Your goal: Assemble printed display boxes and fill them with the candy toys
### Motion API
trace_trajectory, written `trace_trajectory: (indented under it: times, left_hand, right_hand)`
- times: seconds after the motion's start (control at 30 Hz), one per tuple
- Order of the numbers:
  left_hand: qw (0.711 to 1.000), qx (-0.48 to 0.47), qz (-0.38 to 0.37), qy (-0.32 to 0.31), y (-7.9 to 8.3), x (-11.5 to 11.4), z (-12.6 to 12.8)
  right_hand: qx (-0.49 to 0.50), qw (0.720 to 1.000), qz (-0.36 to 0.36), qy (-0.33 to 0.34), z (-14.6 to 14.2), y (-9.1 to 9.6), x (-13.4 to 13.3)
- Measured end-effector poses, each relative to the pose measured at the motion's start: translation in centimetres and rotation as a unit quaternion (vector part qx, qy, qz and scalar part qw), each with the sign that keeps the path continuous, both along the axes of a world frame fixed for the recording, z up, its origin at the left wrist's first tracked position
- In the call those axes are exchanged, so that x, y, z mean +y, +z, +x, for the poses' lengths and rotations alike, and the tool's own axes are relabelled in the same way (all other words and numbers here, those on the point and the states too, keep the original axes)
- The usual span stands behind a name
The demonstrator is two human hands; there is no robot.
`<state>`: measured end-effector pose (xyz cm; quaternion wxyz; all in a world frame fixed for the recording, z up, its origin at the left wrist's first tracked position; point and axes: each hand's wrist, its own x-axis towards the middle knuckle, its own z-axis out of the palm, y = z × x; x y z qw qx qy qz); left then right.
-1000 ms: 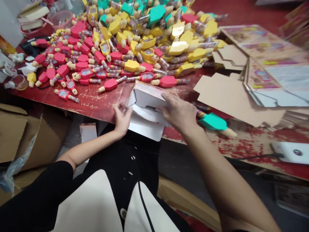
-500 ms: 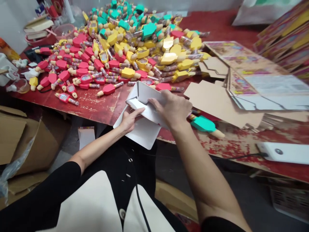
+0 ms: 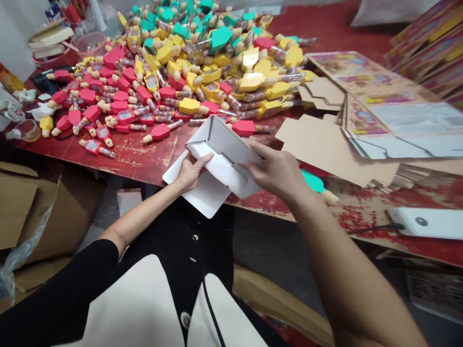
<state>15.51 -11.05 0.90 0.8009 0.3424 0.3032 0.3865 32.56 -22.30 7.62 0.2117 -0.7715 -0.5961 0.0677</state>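
A half-folded white cardboard box (image 3: pixel 220 154) is held over the front edge of the red table (image 3: pixel 144 156). My left hand (image 3: pixel 191 171) grips its lower left flap, thumb on top. My right hand (image 3: pixel 277 171) is closed on the box's right side, fingers pressing a flap. A teal ice-lolly-shaped toy (image 3: pixel 316 185) lies on the table just behind my right wrist. A large heap of red, yellow and teal toys (image 3: pixel 188 67) covers the table beyond the box.
Flat brown card blanks (image 3: pixel 325 144) and printed box sheets (image 3: pixel 379 96) lie at the right. A white device with a cable (image 3: pixel 427 222) sits near the right front edge. Cardboard cartons (image 3: pixel 32 207) stand on the floor at left. Books and a pink basket (image 3: pixel 58 41) are far left.
The box has been lifted and turned, its open side now tilted up and to the left. My right hand slid from its top to its right flaps; my left hand moved onto the lower flap.
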Motion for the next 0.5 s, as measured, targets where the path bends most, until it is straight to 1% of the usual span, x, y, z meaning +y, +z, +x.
trace_trajectory:
  times: [0.03, 0.1, 0.17, 0.2, 0.27, 0.3, 0.33, 0.37, 0.4, 0.43, 0.47, 0.5]
  left_hand:
    - [1.000, -0.001, -0.002, -0.001, -0.1, 0.0, 0.2]
    - [1.000, -0.003, -0.005, -0.001, -0.2, 0.0, 0.5]
    - [1.000, -0.010, 0.001, -0.004, 0.4, 0.0, 0.7]
    - [1.000, -0.016, 0.013, -0.005, 1.1, -0.1, 0.9]
    - [0.997, -0.033, 0.070, -0.006, 3.5, -0.2, 1.1]
    - [0.992, -0.036, 0.123, -0.009, 5.1, -0.2, 1.1]
    - [0.981, -0.031, 0.191, -0.014, 6.8, -0.2, 1.2]
    - [0.962, -0.018, 0.273, -0.027, 8.4, -0.2, 1.2]
    - [0.931, 0.004, 0.361, -0.050, 9.6, 0.0, 1.2]
    - [0.889, 0.033, 0.449, -0.083, 10.2, 0.2, 1.2]
    - [0.836, 0.069, 0.529, -0.126, 10.3, 0.5, 1.3]
    - [0.774, 0.114, 0.598, -0.177, 9.7, 0.8, 1.4]
  right_hand:
    - [-0.011, 1.000, 0.000, -0.022, -0.3, -0.1, 0.0]
    - [-0.005, 0.999, -0.007, -0.043, -1.2, 0.0, 0.1]
    - [0.005, 0.998, -0.004, -0.062, -2.1, 0.4, 0.1]
    - [0.018, 0.997, 0.007, -0.072, -2.5, 0.7, -0.1]
    - [0.074, 0.993, 0.059, -0.077, -3.0, 1.4, -0.7]
    - [0.115, 0.987, 0.094, -0.063, -3.0, 1.7, -1.1]
    - [0.157, 0.978, 0.131, -0.046, -2.8, 2.1, -1.7]
    - [0.190, 0.967, 0.169, -0.036, -2.5, 2.4, -2.3]
    - [0.210, 0.954, 0.209, -0.043, -1.9, 2.7, -3.0]
    - [0.218, 0.941, 0.249, -0.068, -1.4, 2.9, -3.7]
    - [0.214, 0.929, 0.284, -0.101, -0.8, 2.9, -4.4]
    - [0.201, 0.921, 0.307, -0.130, -0.3, 3.0, -4.9]
